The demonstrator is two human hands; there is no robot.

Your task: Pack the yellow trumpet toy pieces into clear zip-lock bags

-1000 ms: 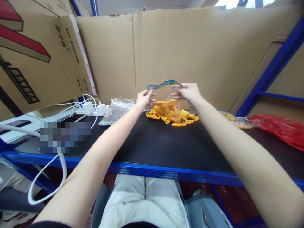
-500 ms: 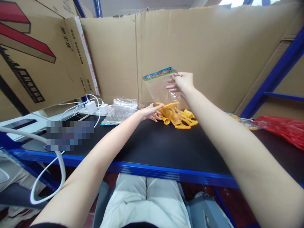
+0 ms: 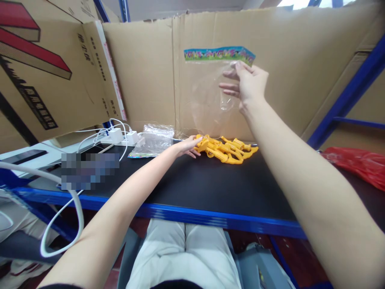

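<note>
My right hand (image 3: 252, 85) is raised before the cardboard wall, pinching a clear plastic bag (image 3: 207, 94) near its upper right. Printed in blue and green with flowers, the top strip of the bag runs level. The bag hangs down flat and see-through, its lower end just behind a pile of yellow plastic parts (image 3: 225, 151). These tangled parts lie on the black tabletop (image 3: 192, 184). At the pile's left end my left hand (image 3: 187, 147) grips a yellow piece between thumb and fingers, the lower fingers spread underneath.
Crumpled clear bags (image 3: 155, 140) lie left of my left hand. Farther left are white chargers (image 3: 116, 135) with loose cables and a blurred-out object (image 3: 90, 170). A red plastic bag (image 3: 355, 162) lies at the right. The blue shelf edge (image 3: 210, 218) runs in front of my lap.
My right hand has risen and moved right, lifting the clear bag up off the yellow parts. The pile has settled flatter and slightly to the right. My left hand has shifted slightly left.
</note>
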